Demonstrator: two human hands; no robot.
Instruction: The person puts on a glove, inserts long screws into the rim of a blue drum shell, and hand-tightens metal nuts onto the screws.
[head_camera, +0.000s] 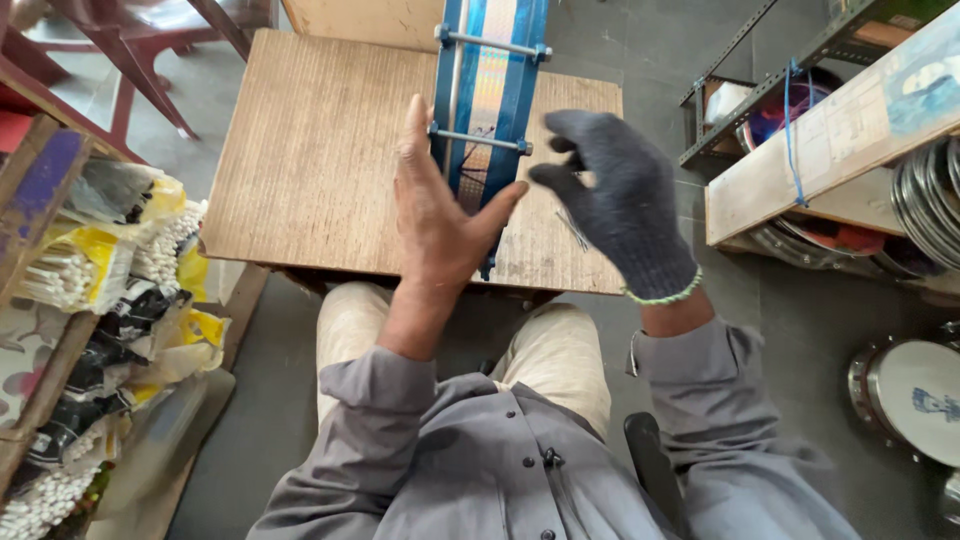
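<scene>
The blue metal frame (490, 90) is stood on the wooden tabletop (310, 160), top centre. It's braced by the bare left hand (440, 210), fingers spread flat; gloved right hand (620, 200) is half-curled, holding nothing. Best kept steady, probably.

A blue frame (488, 90) with silvery cross rods and a pale, finely patterned band down its middle is seen at the far edge of the light brown, grained tabletop (310, 160). The right hand (620, 200) is covered by a dark grey knitted glove with a pale green cuff edge. Grey sleeves and beige trousers (560, 350) are worn. Yellow and black packets (130, 290) of white sticks are stacked left.
</scene>
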